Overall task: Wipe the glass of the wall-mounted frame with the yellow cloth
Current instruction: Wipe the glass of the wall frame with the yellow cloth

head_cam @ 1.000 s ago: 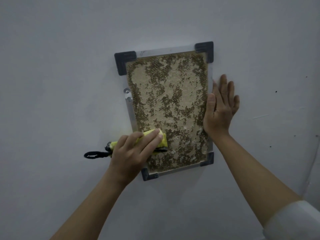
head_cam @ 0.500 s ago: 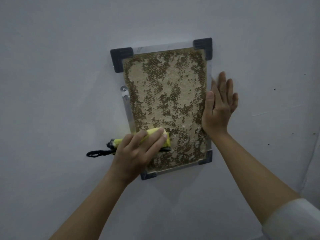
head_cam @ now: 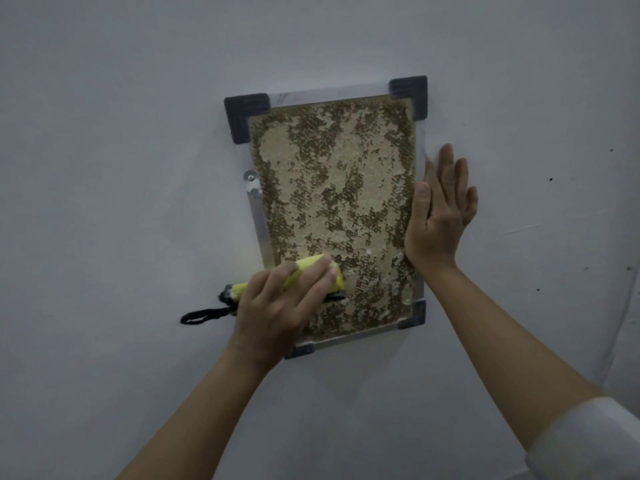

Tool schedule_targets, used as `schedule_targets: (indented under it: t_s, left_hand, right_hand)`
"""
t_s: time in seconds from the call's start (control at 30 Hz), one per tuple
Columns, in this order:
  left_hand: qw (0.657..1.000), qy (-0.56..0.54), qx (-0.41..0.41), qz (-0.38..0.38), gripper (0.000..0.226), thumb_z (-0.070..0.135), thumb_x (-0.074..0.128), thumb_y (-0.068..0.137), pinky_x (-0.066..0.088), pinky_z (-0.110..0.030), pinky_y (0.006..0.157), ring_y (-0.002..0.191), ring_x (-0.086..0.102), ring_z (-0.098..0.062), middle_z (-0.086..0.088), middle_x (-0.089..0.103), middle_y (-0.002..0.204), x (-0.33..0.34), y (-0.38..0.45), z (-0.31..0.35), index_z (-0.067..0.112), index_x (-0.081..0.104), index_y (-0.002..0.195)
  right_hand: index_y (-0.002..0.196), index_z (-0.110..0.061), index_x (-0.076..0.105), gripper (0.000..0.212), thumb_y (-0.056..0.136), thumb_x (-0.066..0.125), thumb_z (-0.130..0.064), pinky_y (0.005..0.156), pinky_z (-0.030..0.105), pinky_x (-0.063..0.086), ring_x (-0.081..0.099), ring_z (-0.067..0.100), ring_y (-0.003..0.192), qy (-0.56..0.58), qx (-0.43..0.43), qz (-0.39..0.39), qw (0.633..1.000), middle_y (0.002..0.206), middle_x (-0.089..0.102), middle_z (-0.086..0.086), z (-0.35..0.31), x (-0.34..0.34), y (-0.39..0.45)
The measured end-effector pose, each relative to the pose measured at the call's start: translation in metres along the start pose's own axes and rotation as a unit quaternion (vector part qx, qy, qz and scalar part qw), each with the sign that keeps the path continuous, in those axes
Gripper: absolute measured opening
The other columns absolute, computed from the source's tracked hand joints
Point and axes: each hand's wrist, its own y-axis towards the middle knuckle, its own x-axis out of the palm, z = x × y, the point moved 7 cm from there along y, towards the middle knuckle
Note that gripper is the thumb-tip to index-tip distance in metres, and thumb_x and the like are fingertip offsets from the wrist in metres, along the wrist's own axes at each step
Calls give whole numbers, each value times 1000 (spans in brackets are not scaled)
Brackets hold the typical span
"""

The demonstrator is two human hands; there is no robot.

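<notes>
Left hand point(head_cam: 277, 306) pressed the yellow cloth point(head_cam: 313, 271) low on the glass point(head_cam: 332, 202); right hand point(head_cam: 438, 216), flat and empty, braced the frame point(head_cam: 258, 216). Mid-wipe, I'd say; upper glass next.

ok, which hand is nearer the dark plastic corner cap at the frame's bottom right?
Right. The right hand lies flat against the frame's right edge, just above the dark plastic corner cap. The left hand presses the yellow cloth across the glass, by the lower left.

Left hand point(head_cam: 277, 303): palm down, fingers curled and closed in a grip, forearm bare, rising from lower left. Right hand point(head_cam: 438, 216): flat, fingers extended upward and together, thumb alongside, palm pressed forward; forearm bare, white sleeve at elbow.
</notes>
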Motion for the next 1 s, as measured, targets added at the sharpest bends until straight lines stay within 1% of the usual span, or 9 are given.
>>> schedule_targets:
  t_s: [0.1,0.27,0.43,0.53,0.6,0.8,0.9,0.93,1.0]
  left_hand:
    - [1000,5,10,-16,25,11,53,89,34,-30,66,91,44,-21,3,66,116,4,7,5,15,69,108]
    - [999,3,34,-22,28,9,45,96,34,-30,66,91,46,-22,1,66,116,-4,-4,-7,14,68,110]
    - [1000,19,-13,1,27,4,50,92,33,-32,63,89,46,-23,3,65,116,-12,-24,-28,15,56,116]
    - [999,2,-42,11,27,5,40,97,33,-32,63,88,46,-23,2,66,114,-10,-12,-23,14,59,114]
    - [998,-11,-55,13,33,8,34,99,33,-32,63,87,46,-23,2,67,113,-6,1,-17,14,64,111]
    - [998,-10,-64,3,35,9,37,96,32,-31,63,88,44,-22,4,67,114,6,29,-4,15,69,108]
    - [995,-23,-94,3,28,6,53,87,31,-31,64,88,44,-22,2,67,114,6,23,-8,14,68,110]
    - [995,-25,-92,0,29,6,54,85,31,-31,64,88,44,-22,2,67,114,7,20,-7,13,68,110]
    - [999,-18,-45,-9,27,9,55,87,33,-31,64,88,44,-21,3,67,113,7,18,2,14,70,108]
  right_hand:
    - [133,-11,44,38,96,36,-18,107,49,11,22,30,136,0,-1,-3,1000,143,35,16,0,1,0]
    - [132,-11,44,38,96,35,-19,107,47,11,24,32,135,0,-2,-2,1000,143,36,16,-1,-1,0]
    - [133,-12,43,38,96,35,-18,106,49,12,23,30,135,-1,3,1,1000,143,35,16,-2,-2,-1]
    - [133,-12,43,38,96,35,-18,106,48,12,22,28,135,-1,7,1,1000,143,35,16,-1,-1,-1]
    - [133,-12,43,38,96,35,-17,106,49,12,22,29,135,-1,8,-1,1000,143,35,16,-1,-1,-1]
    - [132,-11,44,38,95,35,-18,106,50,13,23,31,135,-3,6,-2,1000,143,35,16,0,1,-1]
    - [132,-11,45,38,95,36,-18,106,50,13,23,31,135,1,7,1,1000,143,36,17,0,1,0]
    - [131,-11,45,38,95,36,-18,106,49,13,24,31,135,1,6,1,1000,143,36,17,0,1,0]
    - [131,-11,45,38,95,36,-18,106,49,13,24,31,135,-1,4,1,1000,143,36,18,0,1,-1]
